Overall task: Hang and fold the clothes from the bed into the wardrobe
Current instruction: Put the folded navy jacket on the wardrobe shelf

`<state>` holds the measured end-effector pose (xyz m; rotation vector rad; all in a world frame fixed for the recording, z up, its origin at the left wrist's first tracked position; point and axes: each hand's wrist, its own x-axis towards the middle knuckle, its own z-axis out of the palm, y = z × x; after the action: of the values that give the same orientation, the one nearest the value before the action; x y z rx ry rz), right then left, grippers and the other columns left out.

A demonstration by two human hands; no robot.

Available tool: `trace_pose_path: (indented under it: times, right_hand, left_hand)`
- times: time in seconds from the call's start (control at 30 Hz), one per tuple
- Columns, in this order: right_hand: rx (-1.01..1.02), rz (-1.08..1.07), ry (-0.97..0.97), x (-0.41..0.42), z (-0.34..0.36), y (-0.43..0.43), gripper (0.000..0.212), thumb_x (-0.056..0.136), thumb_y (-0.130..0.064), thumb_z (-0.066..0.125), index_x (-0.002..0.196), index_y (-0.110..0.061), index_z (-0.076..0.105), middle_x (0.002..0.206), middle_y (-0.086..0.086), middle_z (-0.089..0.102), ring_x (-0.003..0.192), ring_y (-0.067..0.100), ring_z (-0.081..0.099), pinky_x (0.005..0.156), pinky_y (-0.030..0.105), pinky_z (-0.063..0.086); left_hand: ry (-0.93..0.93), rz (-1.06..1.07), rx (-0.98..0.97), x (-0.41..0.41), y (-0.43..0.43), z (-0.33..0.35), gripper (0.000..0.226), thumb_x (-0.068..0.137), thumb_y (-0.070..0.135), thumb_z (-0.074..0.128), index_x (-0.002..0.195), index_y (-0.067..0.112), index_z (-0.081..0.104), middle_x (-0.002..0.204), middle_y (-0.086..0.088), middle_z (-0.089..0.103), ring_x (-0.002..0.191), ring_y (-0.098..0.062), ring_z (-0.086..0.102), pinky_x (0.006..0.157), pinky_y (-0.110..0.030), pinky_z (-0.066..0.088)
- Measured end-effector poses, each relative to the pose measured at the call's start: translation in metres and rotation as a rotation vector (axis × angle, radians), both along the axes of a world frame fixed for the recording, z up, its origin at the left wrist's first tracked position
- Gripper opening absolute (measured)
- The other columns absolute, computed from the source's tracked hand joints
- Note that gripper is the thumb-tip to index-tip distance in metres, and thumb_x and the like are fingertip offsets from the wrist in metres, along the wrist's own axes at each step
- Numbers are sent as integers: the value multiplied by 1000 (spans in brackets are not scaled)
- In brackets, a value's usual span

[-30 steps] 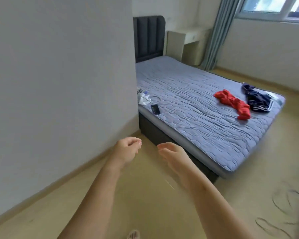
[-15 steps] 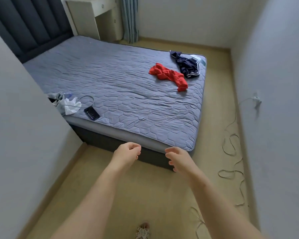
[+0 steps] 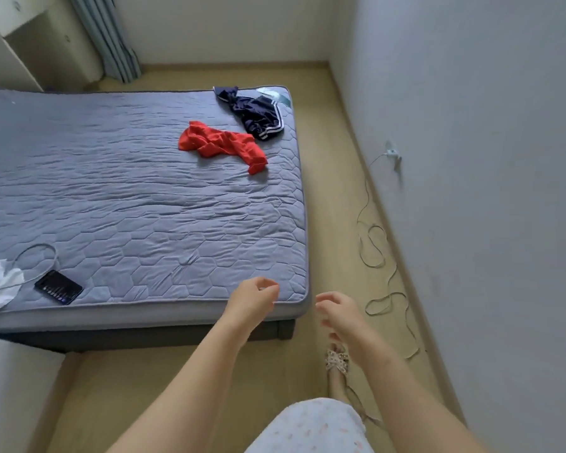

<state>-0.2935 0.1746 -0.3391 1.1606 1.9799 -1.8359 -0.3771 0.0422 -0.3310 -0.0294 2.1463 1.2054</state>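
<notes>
1. At the near right corner of the bed [image 3: 128, 197], head view: the left hand [image 3: 254, 300] hangs over the mattress edge, and the right hand [image 3: 339, 313] is beside it over the floor. Fingers of both are loosely curled and hold nothing.
2. The red garment [image 3: 221, 145] lies crumpled well ahead of both hands, toward the bed's far right corner. Its long axis runs diagonally, far-left to near-right. The navy garment [image 3: 258, 117] lies just beyond it, by the far edge.
3. Judgement: the left hand is slightly nearer the red garment. Neither hand reaches it from here, so a walk along the bed's right side likely comes first.
4. A phone [image 3: 59, 287] lies on the bed's near left. The wardrobe is not in view.
</notes>
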Motion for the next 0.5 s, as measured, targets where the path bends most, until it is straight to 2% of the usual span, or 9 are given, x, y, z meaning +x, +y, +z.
trace_pose_path:
  times: [0.17, 0.3, 0.5]
  right_hand:
    - [38, -36, 37, -71, -5, 100, 19, 92, -11, 47, 108, -13, 57, 93, 1, 56, 81, 13, 50, 60, 18, 36]
    - [36, 18, -9, -126, -2, 191, 21, 93, -14, 46, 111, -12, 57, 89, -2, 54, 83, 15, 49, 62, 21, 37]
    - [86, 0, -16, -207, 4, 296, 20, 93, -15, 45, 107, -14, 59, 85, -8, 53, 91, 18, 52, 77, 28, 39]
  left_hand:
    - [24, -34, 7, -73, 100, -8, 10, 93, 17, 49, 95, 19, 58, 95, -6, 64, 86, -19, 60, 65, -26, 43]
    - [-3, 27, 1, -134, 185, -7, 12, 92, 13, 49, 88, 16, 59, 85, -4, 61, 70, -12, 56, 59, -22, 38]
    - [-1, 115, 49, -210, 276, -6, 12, 91, 10, 50, 91, 14, 61, 73, -1, 59, 65, -12, 54, 55, -21, 37]
